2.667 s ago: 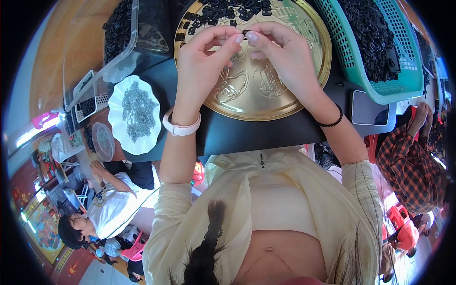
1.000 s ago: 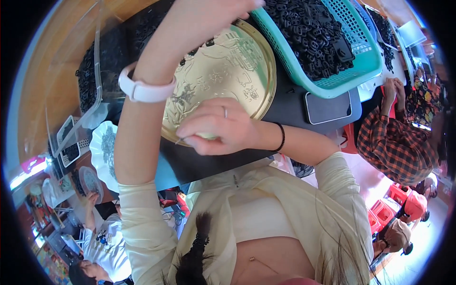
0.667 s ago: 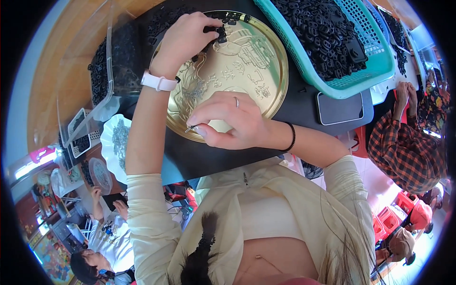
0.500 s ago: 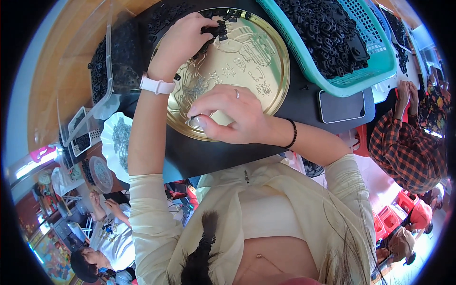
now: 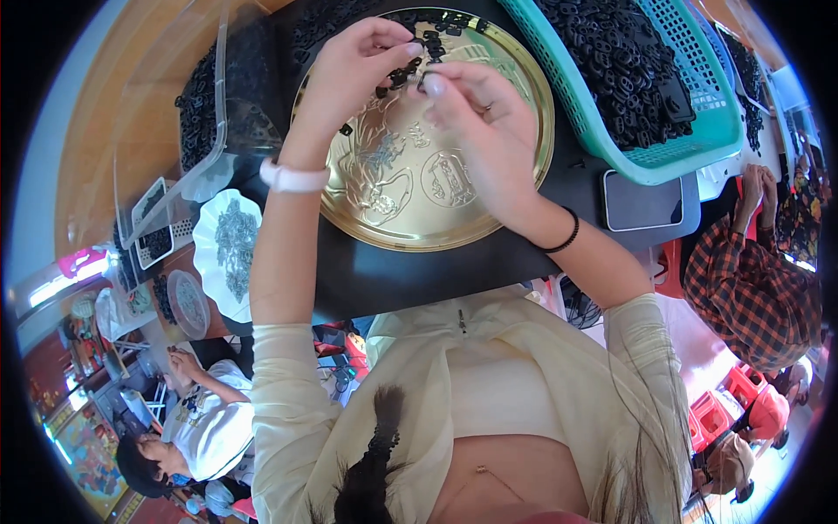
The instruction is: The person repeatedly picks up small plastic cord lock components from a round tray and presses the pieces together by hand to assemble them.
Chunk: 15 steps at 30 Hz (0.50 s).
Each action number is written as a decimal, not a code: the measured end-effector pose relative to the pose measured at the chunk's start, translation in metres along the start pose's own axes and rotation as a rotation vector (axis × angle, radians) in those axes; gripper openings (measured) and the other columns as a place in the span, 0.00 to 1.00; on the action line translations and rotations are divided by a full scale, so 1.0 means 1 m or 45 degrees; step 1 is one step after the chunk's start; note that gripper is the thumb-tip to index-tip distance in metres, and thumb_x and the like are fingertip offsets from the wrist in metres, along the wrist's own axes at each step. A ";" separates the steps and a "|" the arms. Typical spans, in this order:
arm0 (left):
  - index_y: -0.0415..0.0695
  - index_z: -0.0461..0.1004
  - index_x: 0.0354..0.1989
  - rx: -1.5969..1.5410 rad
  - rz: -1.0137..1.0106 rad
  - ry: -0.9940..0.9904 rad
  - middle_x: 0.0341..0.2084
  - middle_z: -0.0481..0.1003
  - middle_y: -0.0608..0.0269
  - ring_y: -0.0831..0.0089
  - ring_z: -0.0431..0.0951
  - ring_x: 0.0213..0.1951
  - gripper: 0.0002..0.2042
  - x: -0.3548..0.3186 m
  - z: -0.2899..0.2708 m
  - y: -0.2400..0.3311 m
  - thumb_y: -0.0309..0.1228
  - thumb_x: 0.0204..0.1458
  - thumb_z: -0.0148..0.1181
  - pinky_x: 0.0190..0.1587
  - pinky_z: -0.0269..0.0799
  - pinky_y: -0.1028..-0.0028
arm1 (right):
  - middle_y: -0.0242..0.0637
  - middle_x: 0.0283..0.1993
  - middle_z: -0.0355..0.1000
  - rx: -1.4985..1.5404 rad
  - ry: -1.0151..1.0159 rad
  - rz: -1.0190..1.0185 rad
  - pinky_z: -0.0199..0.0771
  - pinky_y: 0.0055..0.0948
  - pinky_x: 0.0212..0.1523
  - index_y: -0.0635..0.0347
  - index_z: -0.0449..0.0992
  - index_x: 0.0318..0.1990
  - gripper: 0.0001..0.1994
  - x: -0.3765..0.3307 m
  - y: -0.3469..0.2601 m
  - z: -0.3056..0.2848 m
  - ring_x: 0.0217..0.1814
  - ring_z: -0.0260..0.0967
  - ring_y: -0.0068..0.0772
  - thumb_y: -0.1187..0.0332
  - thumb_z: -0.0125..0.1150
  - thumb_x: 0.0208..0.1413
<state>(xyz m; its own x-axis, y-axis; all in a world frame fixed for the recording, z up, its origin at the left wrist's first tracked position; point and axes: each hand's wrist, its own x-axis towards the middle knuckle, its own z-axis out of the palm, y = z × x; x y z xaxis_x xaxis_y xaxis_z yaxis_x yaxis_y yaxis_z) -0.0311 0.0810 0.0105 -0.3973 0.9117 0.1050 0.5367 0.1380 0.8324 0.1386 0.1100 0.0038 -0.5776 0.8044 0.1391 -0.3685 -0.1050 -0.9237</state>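
Over the far part of a round gold embossed tray (image 5: 410, 236), my two hands are close together. My left hand (image 5: 358, 70), with a white wristband, is closed, its thumb and fingertips pinched beside the black pieces; what is between them, if anything, is hidden. My right hand (image 5: 493, 131), wearing a ring and a dark beaded bracelet, pinches a small dark piece between thumb and forefinger. Small black plastic pieces (image 5: 432, 45) lie along the tray's far side. Several tiny silvery pieces (image 5: 381, 155) lie on its middle left.
A turquoise basket (image 5: 642, 170) heaped with black plastic pieces stands at the far right, a phone (image 5: 643, 201) near it. On the left are a clear bin (image 5: 218, 105) and a white scalloped dish (image 5: 209, 279) of small clear or silvery pieces. Other people sit on both sides.
My right hand has moved away from me, from the tray's near side to beside my left hand. My left hand has drawn its fingers back from the black pieces into a pinch.
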 end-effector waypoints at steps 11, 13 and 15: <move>0.41 0.75 0.45 -0.824 -0.273 0.225 0.36 0.78 0.62 0.76 0.78 0.39 0.13 -0.059 0.005 0.023 0.29 0.51 0.61 0.33 0.74 0.83 | 0.34 0.35 0.75 -0.113 0.037 0.053 0.71 0.17 0.39 0.66 0.76 0.41 0.10 0.008 0.005 -0.007 0.36 0.71 0.18 0.70 0.61 0.53; 0.41 0.75 0.45 -0.832 -0.272 0.217 0.36 0.78 0.62 0.76 0.78 0.39 0.13 -0.060 0.006 0.022 0.29 0.50 0.61 0.32 0.74 0.83 | 0.34 0.35 0.75 -0.110 0.020 0.044 0.71 0.17 0.39 0.67 0.76 0.41 0.10 0.008 0.006 -0.006 0.36 0.71 0.19 0.70 0.60 0.53; 0.41 0.75 0.44 -0.859 -0.276 0.208 0.35 0.78 0.62 0.76 0.78 0.38 0.12 -0.060 0.008 0.022 0.29 0.51 0.61 0.32 0.74 0.83 | 0.35 0.35 0.75 -0.152 0.022 0.055 0.71 0.17 0.39 0.67 0.75 0.41 0.10 0.008 0.006 -0.007 0.37 0.72 0.19 0.71 0.60 0.53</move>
<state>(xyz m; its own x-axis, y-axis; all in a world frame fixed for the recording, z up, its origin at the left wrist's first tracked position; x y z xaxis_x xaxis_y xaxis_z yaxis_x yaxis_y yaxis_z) 0.0107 0.0324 0.0184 -0.5773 0.8140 -0.0643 -0.1215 -0.0078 0.9926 0.1369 0.1196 -0.0034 -0.5780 0.8107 0.0930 -0.2536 -0.0701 -0.9648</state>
